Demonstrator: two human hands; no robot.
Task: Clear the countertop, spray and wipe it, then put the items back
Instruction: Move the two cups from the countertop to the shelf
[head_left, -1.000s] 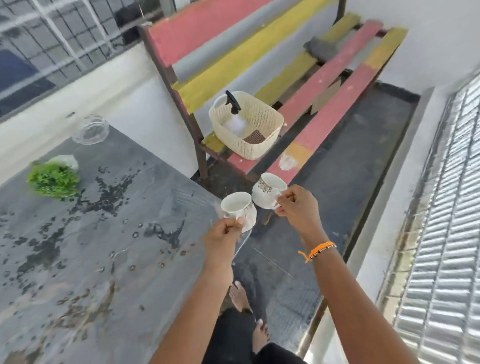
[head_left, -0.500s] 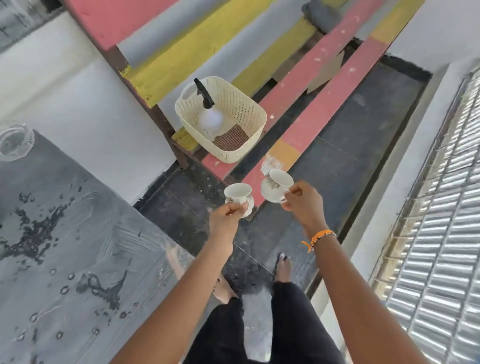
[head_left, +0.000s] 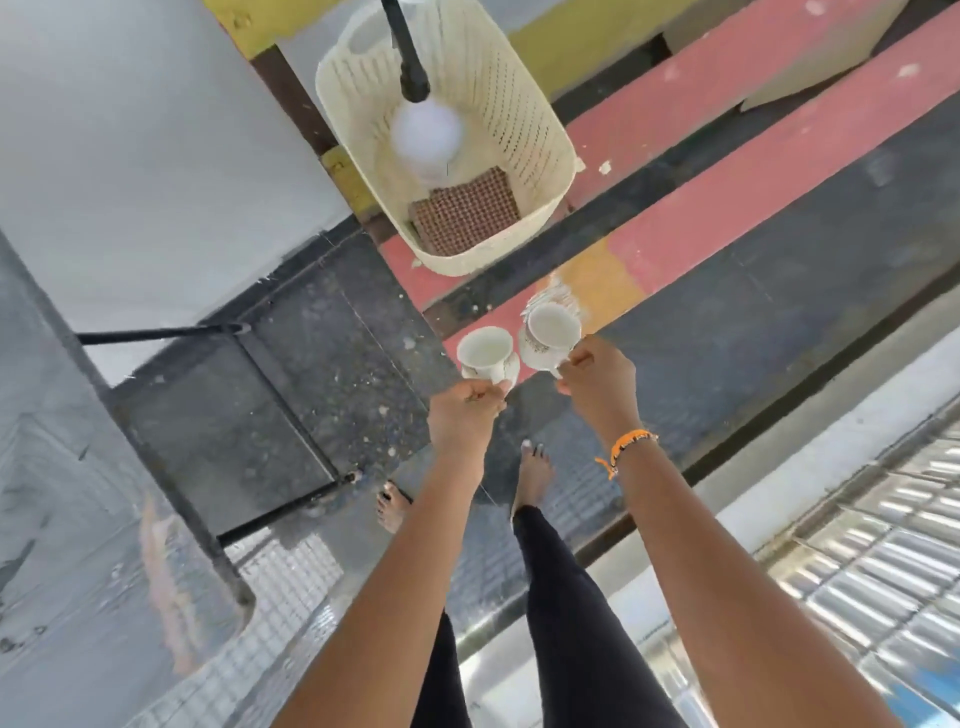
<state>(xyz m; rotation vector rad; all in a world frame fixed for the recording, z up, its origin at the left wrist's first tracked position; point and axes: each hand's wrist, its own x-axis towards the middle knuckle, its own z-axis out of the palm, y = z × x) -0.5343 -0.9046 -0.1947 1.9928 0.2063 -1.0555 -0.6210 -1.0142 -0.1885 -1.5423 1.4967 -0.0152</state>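
Observation:
My left hand (head_left: 465, 413) grips a small white teacup (head_left: 484, 352) by its handle. My right hand (head_left: 597, 382) holds a second white teacup (head_left: 549, 332) with a gold pattern. Both cups hang just above the front end of a red and yellow bench slat (head_left: 597, 280). A cream plastic basket (head_left: 524, 124) sits on the bench beyond them. Inside it stand a white spray bottle (head_left: 426, 132) with a black nozzle and a brown checked cloth (head_left: 465, 210). The grey countertop (head_left: 67, 571) fills the lower left, behind my left arm.
The painted wooden bench (head_left: 727, 171) runs away to the upper right over a dark tiled floor (head_left: 322, 384). A black metal frame (head_left: 171, 483) supports the countertop's edge. A white wall rises at upper left. Ribbed glass panels (head_left: 883, 561) line the right side.
I have stepped away from the countertop toward the bench, carrying both cups forward. The view has tilted down; the basket is much nearer and the countertop's items have left the frame.

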